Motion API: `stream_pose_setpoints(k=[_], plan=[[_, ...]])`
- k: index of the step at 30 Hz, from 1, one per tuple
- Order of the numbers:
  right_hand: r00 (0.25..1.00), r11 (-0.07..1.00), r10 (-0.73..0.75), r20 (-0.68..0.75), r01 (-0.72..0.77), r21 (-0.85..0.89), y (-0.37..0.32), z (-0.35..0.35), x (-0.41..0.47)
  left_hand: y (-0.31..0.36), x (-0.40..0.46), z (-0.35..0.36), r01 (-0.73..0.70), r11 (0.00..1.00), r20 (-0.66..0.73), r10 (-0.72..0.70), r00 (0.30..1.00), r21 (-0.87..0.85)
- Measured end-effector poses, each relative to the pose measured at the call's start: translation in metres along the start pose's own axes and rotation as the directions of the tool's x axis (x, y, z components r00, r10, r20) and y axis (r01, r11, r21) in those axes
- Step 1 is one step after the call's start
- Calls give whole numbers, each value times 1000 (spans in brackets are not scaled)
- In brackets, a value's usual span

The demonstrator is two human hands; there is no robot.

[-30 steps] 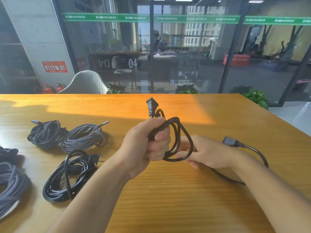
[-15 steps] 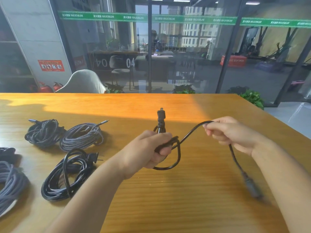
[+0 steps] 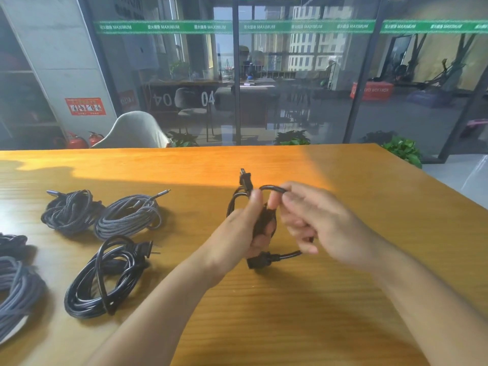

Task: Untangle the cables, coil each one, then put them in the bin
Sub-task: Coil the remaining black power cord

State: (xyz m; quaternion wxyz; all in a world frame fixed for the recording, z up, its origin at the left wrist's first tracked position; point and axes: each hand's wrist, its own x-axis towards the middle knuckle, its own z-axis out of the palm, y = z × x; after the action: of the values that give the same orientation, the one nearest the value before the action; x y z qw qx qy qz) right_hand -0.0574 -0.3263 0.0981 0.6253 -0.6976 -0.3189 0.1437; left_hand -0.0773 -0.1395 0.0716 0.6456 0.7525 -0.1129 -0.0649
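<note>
Last turn of the black power cord, held upright between your two hands

Your left hand [image 3: 237, 233] gripped the black power cord [image 3: 264, 223] bundle above the table [image 3: 343, 299], its long axis near vertical, plug [image 3: 245, 178] up. Your right hand [image 3: 314, 220], just beside it, pinched the loose strand arching over the top; the socket end [image 3: 260, 260] hung below your left hand.

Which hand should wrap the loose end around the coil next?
The right hand, probably. It already pinches the cable at the top of the coil, while the left hand grips the bundle itself, so letting go there would likely let the loops spring apart.
</note>
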Motion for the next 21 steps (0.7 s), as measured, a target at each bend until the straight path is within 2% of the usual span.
stream_pose_setpoints(k=[3, 6, 8, 10, 11, 12, 14, 15, 16, 18, 21], plan=[[994, 979, -81, 76, 94, -182, 9, 23, -4, 2, 4, -1, -43, 995, -112, 33, 993, -89], [981, 885, -128, 145, 179, -429, 23, 33, -2, 2, 5, -5, -75, 986, -199, 45, 979, -147], [964, 764, -198, 175, 264, -589, 32, 32, 2, 5, 6, -11, -125, 973, -239, 77, 968, -195], [938, 519, -298, 177, 315, -795, 37, 31, 5, 8, 6, -19, -179, 954, -287, 106, 952, -242], [943, 451, -307, 129, 264, -853, 39, 33, 6, 9, 6, -22, -205, 944, -310, 120, 943, -259], [963, 477, -266, 43, 170, -862, 40, 34, 8, 10, 6, -25, -228, 932, -322, 131, 937, -283], [993, 721, -26, -111, -59, -690, 38, 37, 8, 11, 4, -28, -253, 905, -308, 147, 940, -341], [984, 824, 112, -137, -169, -541, 36, 38, 8, 12, 3, -27, -261, 894, -288, 158, 944, -365], [965, 882, 219, -148, -260, -392, 37, 39, 10, 12, 1, -26, -263, 885, -261, 170, 950, -384], [917, 925, 355, -185, -373, -75, 39, 37, 16, 11, -1, -20, -248, 885, -202, 180, 963, -394], [855, 895, 416, -309, -326, 304, 47, 25, 26, 8, 0, -11, -220, 909, -149, 177, 973, -355]])
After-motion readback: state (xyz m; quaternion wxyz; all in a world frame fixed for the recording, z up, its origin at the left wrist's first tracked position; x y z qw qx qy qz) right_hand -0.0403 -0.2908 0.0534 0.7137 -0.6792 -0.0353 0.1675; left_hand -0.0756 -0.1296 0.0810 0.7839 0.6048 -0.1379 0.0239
